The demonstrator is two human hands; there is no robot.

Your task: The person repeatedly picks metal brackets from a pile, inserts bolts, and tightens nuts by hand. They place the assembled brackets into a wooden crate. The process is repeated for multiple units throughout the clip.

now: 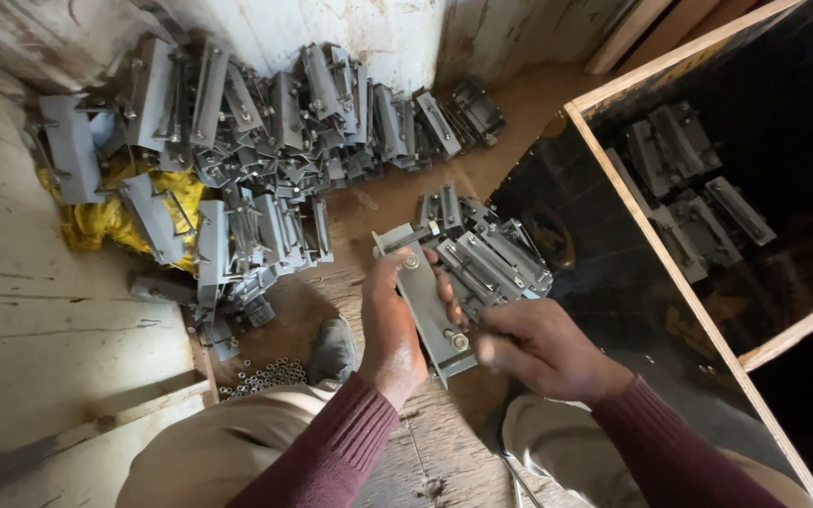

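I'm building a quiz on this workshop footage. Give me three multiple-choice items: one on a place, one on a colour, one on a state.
1. Where does the wooden-framed crate stand, as the camera sees it?
A. right of the hands
B. left of the hands
C. on the person's lap

2. What colour is the sheet under the big bracket pile?
A. blue
B. yellow
C. white

3. What is the left hand doing?
A. resting empty
B. holding a cup
C. gripping a grey metal bracket

Answers: 1 A, its frame fills the right side. 2 B, yellow shows below the brackets. 3 C, its fingers wrap the bracket while the right hand works at the bolt.
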